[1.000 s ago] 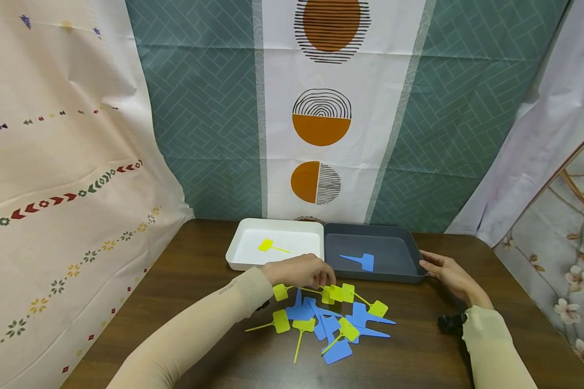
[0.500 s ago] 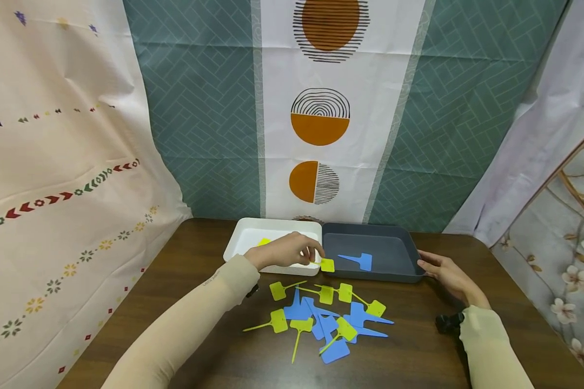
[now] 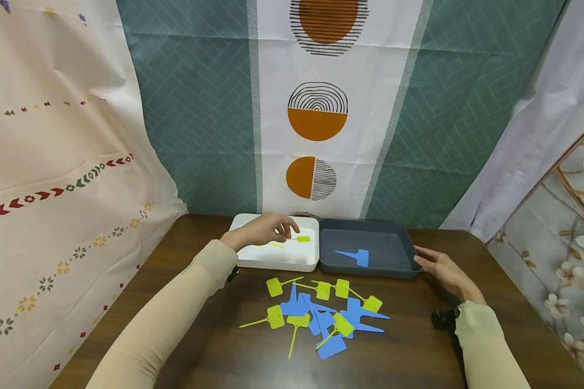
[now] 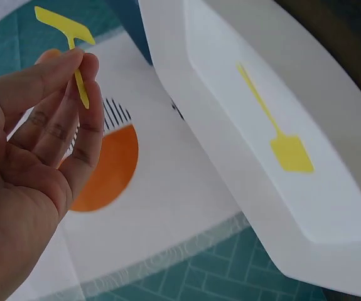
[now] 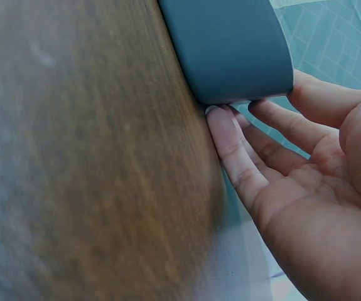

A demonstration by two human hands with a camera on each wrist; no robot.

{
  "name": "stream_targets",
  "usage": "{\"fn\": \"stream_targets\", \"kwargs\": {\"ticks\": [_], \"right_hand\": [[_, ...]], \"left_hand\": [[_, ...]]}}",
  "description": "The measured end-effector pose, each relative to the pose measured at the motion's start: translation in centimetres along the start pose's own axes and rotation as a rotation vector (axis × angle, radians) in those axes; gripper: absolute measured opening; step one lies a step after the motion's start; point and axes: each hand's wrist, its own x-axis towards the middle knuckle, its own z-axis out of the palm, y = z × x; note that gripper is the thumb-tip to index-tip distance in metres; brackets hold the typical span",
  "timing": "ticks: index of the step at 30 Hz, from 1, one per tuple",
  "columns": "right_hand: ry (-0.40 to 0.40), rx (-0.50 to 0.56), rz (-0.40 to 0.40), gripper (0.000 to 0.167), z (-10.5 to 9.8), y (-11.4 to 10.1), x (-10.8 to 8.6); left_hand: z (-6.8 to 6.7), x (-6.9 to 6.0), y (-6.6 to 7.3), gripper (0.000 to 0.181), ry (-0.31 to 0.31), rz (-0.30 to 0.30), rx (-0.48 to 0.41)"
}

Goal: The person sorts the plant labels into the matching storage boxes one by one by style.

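My left hand point(image 3: 259, 229) is over the white tray point(image 3: 277, 264), pinching a yellow plant label point(image 4: 67, 26) by its thin stem between thumb and fingertips. Another yellow plant label point(image 4: 292, 153) lies on the floor of that tray. To the right, against it, stands a dark grey tray point(image 3: 365, 232) with one blue plant label point(image 3: 362, 257) inside. My right hand point(image 3: 445, 273) touches the grey tray's right end. In the right wrist view its fairly straight fingers point(image 5: 230, 141) meet the tray's lower corner, the thumb on its side.
Before the trays, loose yellow labels point(image 3: 274, 317) and overlapping blue labels point(image 3: 332, 347) lie scattered on the brown wooden table point(image 3: 214, 346). A patterned curtain point(image 3: 199, 108) hangs directly behind the trays. Cloths hang at both sides.
My left hand has lifted a yellow plant label from the pile and carried it up and left over the white tray. The right hand stays at the grey tray.
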Motion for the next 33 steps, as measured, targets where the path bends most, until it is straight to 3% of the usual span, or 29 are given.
{"fn": "stream_targets", "kwargs": {"ticks": [6, 15, 26, 33], "right_hand": [[0.008, 0.000, -0.006, 0.072, 0.0, -0.3, 0.3], [0.012, 0.015, 0.006, 0.071, 0.0, -0.1, 0.1], [0.015, 0.019, -0.005, 0.070, 0.0, -0.2, -0.1], [0.013, 0.011, -0.004, 0.072, 0.0, 0.0, 0.0]], "left_hand": [[-1.7, -0.2, -1.0, 0.035, 0.027, -0.046, 0.003], [-2.6, 0.3, -2.8, 0.034, 0.036, -0.099, 0.009], [-2.3, 1.0, -4.4, 0.035, -0.001, -0.152, 0.006], [-2.3, 1.3, -4.7, 0.034, 0.001, -0.146, 0.021]]}}
